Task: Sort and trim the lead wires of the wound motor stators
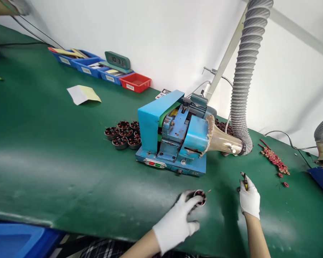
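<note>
My left hand (176, 220), in a white glove with dark fingertips, has its fingers around a small round metal cup (200, 198). Dark and copper-coloured windings fill this cup, and a thin wire end sticks out to its right. The thumb stands apart from the fingers. Farther right, my gloved right hand (249, 199) is closed on a small hand tool (245, 182) with black and yellow parts; its tip is too small to make out. Similar wound cups (120, 141) stand grouped left of a blue belt-driven machine (172, 136).
A ribbed grey hose (249, 64) runs down to the machine's funnel (223, 141). Red rings (276, 160) lie at the right. Blue bins (87, 68), a red bin (136, 82) and a digital clock (117, 60) line the wall. A folded paper (83, 94) lies on the green table (56, 150).
</note>
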Demonstrator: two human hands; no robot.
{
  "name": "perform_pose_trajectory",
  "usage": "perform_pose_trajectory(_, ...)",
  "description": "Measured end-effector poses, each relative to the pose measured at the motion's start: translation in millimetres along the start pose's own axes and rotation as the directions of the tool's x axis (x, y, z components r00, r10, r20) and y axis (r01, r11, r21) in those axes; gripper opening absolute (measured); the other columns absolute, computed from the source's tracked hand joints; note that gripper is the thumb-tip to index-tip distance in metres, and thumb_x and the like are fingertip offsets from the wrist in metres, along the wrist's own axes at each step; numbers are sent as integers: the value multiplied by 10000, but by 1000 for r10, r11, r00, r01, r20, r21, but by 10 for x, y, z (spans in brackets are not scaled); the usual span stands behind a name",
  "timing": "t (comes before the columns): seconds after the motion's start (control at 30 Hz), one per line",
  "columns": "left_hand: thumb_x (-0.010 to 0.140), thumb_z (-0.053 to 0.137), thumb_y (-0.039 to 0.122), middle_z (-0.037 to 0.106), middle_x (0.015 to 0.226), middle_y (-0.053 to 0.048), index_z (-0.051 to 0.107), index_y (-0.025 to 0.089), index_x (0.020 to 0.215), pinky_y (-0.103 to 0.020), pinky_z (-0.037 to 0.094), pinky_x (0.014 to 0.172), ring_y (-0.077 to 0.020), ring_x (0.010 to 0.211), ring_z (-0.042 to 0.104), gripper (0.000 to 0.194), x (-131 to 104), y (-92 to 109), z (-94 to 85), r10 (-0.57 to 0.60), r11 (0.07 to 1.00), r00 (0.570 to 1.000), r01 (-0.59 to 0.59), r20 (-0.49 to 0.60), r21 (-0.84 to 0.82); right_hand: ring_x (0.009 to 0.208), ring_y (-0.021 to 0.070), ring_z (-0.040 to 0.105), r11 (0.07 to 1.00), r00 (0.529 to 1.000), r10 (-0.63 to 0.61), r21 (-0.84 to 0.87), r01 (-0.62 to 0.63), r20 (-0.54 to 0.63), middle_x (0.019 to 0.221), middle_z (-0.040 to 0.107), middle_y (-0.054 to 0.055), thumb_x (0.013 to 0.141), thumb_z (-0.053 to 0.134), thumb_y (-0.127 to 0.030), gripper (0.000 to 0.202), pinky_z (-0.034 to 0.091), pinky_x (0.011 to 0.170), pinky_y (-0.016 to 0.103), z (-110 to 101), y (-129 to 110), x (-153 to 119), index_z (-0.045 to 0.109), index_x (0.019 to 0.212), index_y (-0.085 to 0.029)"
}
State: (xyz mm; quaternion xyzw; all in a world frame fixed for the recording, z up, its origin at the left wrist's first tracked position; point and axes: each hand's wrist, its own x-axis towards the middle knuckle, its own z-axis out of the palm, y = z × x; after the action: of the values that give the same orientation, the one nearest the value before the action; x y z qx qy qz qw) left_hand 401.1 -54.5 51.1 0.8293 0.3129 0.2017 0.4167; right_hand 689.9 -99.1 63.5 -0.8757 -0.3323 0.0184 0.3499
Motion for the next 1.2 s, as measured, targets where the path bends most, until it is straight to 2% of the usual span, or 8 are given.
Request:
perform_pose_trajectory(0.13, 692, 692, 241, 338, 1405, -128, 486, 228, 1198, -550, 292, 1030, -348, 1305, 271, 546, 184, 8, 74, 186, 942, 982, -182, 13, 282, 936, 228, 589, 976, 992, -124, -177, 129, 39, 1153, 560, 110, 774, 353, -216, 471, 453, 785, 343, -84, 116, -44, 517, 1215, -193)
perform_pose_trajectory(0.37, 719, 698, 296, 563, 1167, -37, 573, 205, 919, -463, 327, 1038, -262, 1195, 426, 253, 25, -140, -50, 255, 927, 965, -263, 65, 269, 1115, 179, 522, 898, 945, -245, -317, 306, 218, 1342, 438, 83, 677, 313, -48, 576, 323, 1024, 375, -117, 417, -112, 490, 1205, -193)
perform_pose_trajectory(0.5, 717, 685, 224, 572, 1137, -1, 559, 221, 924, -417, 353, 1033, -228, 1166, 450, 242, -138, -155, -206, 266, 934, 962, -273, 60, 230, 1030, 275, 559, 870, 976, -130, -452, 197, 175, 1212, 508, 180, 796, 395, -272, 435, 439, 884, 408, -103, 438, 39, 524, 1183, -124)
perform_pose_trajectory(0.63, 710, 640, 135, 569, 1161, -11, 559, 232, 966, -422, 364, 1034, -228, 1174, 453, 286, -324, -234, -390, 225, 938, 974, -222, 19, 268, 799, 331, 597, 813, 993, 0, -579, 68, 117, 1014, 570, 210, 766, 447, -576, 582, 467, 701, 485, -77, 262, 216, 617, 1076, -113)
perform_pose_trajectory(0.77, 722, 601, 114, 569, 1173, -38, 554, 235, 1022, -446, 405, 997, -252, 1176, 456, 328, -477, -329, -539, 203, 918, 978, -175, -40, 357, 896, 304, 555, 780, 978, -105, -594, 195, 182, 995, 578, 159, 822, 422, -541, 471, 417, 804, 452, 212, -132, 134, 658, 1002, -176)
perform_pose_trajectory(0.9, 763, 559, 137, 583, 1156, -47, 552, 233, 1038, -444, 433, 970, -256, 1155, 482, 291, -521, -348, -565, 210, 888, 975, -162, -68, 431, 984, 257, 508, 776, 933, -228, -526, 347, 278, 1085, 552, 107, 848, 444, -493, 386, 383, 845, 373, 682, -495, 60, 607, 1131, -288)
perform_pose_trajectory(1.1, 770, 551, 167, 602, 1129, -40, 559, 236, 1017, -418, 453, 953, -253, 1119, 512, 257, -493, -324, -527, 210, 861, 973, -138, -95, 489, 1106, 316, 436, 803, 956, -193, -525, 283, 220, 1223, 488, 124, 831, 453, -550, 447, 330, 894, 470, 1091, -655, 579, 558, 1198, -317)
perform_pose_trajectory(1.2, 773, 552, 167, 605, 1122, -38, 554, 236, 1021, -407, 455, 948, -249, 1109, 515, 258, -467, -324, -530, 216, 854, 971, -137, -103, 501, 1156, 291, 416, 821, 960, -193, -503, 271, 203, 1250, 488, 114, 836, 480, -508, 423, 299, 949, 494, 1220, -707, 855, 581, 1144, -235)
